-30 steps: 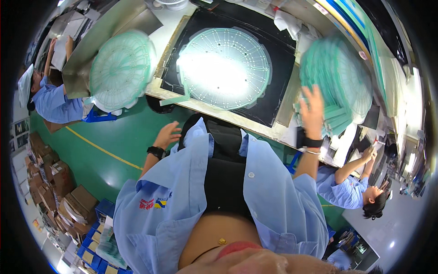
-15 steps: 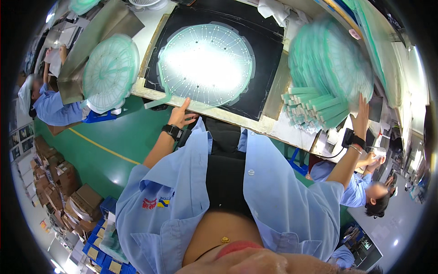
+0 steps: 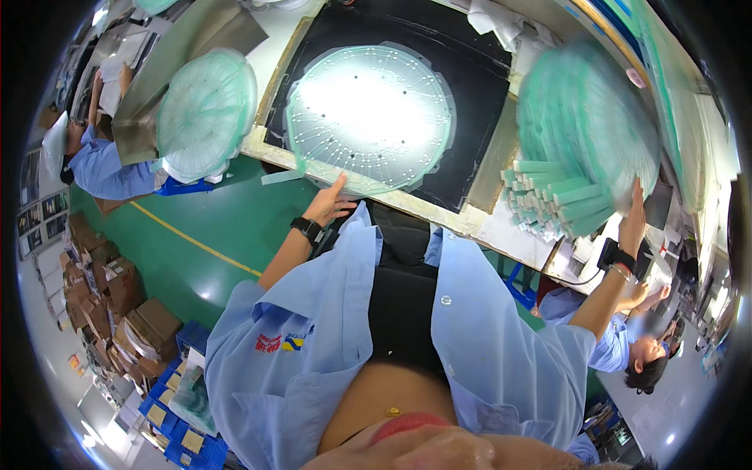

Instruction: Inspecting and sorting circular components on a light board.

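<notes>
A round, translucent sheet with fine radial lines and a pale green rim [image 3: 368,168] lies on a black panel, brightly lit, its short tab hanging past the near left edge. My left hand [image 3: 333,205] is at the bench's near edge, thumb and fingers apart, thumb by the sheet's rim; it grips nothing visible. To the right stands a thick stack of similar green round sheets [image 3: 576,125], with bundled tabs [image 3: 560,196] fanned toward me. My right hand [image 3: 631,223] touches the stack's near right edge with fingers stretched out; its thumb is hard to see.
Another green-white round sheet [image 3: 205,117] rests at the left beside a metal plate [image 3: 141,129]. A white cloth [image 3: 497,23] lies at the back. Co-workers sit at left [image 3: 117,172] and right [image 3: 611,345]. Cardboard boxes [image 3: 149,329] and blue crates [image 3: 184,439] stand lower left.
The whole view has shifted, moving the bench and sheets slightly right in the picture. Both hands keep nearly the same places on the bench and stack; the stack's upper part stays blurred.
</notes>
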Demonstrator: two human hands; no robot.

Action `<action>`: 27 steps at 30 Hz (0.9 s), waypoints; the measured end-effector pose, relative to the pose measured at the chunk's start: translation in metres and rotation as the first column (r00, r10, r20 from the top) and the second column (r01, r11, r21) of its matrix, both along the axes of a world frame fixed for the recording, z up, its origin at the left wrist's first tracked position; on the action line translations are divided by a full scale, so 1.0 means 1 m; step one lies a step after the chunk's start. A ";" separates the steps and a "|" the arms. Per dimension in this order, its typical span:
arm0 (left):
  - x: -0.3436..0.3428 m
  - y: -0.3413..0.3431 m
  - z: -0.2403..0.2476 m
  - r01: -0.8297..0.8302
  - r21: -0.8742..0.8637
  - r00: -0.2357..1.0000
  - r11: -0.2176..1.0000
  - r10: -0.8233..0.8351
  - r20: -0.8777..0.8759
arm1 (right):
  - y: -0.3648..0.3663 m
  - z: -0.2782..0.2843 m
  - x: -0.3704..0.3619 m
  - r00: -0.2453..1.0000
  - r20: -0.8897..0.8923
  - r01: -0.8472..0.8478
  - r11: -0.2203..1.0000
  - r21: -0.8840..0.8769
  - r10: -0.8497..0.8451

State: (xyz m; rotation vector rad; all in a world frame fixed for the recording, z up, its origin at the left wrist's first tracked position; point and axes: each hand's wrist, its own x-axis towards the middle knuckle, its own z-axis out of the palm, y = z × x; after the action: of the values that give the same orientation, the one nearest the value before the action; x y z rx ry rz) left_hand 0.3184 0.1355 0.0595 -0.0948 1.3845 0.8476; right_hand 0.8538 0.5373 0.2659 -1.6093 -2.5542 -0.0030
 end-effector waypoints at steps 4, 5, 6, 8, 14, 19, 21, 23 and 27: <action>-0.006 0.003 0.005 0.051 0.025 0.986 0.998 -0.046 -0.162 | -0.027 0.021 0.000 0.983 0.183 0.012 0.999 -0.037 -0.005; -0.010 0.001 0.008 0.011 0.091 0.979 0.996 0.008 -0.205 | -0.036 0.027 -0.005 0.972 0.233 0.051 0.995 -0.085 -0.030; -0.018 -0.004 0.012 -0.079 0.185 0.959 0.980 0.125 -0.253 | -0.046 0.032 -0.012 0.957 0.282 0.112 0.987 -0.119 -0.075; -0.043 -0.014 0.017 -0.320 0.365 0.801 0.874 0.456 -0.389 | -0.064 0.036 -0.039 0.978 0.126 -0.161 0.986 -0.031 0.164; -0.170 -0.095 0.018 -0.594 0.582 0.445 0.555 0.830 -0.337 | -0.153 0.011 -0.168 0.939 -0.302 -0.194 0.978 -0.077 0.163; -0.289 -0.176 -0.032 -0.697 0.597 0.217 0.397 0.910 -0.352 | -0.202 -0.053 -0.284 0.873 -0.282 -0.386 0.917 0.104 0.399; -0.335 -0.191 -0.048 -0.611 0.484 0.114 0.627 0.674 -0.730 | -0.216 -0.081 -0.324 0.852 -0.227 -0.466 0.881 0.081 0.472; -0.354 -0.194 -0.053 -0.585 0.347 -0.026 0.733 0.411 -0.911 | -0.230 -0.105 -0.361 0.807 -0.197 -0.568 0.823 0.002 0.557; -0.356 -0.172 -0.037 -0.689 0.237 -0.126 0.685 0.209 -0.970 | -0.258 -0.132 -0.419 0.650 -0.283 -0.759 0.626 -0.181 0.706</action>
State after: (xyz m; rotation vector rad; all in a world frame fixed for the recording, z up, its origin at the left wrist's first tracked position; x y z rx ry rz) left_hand -0.0373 -0.0366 0.0221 -0.4034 3.0590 1.3549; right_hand 0.4352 0.2793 0.1344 -0.4282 -2.9384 0.5889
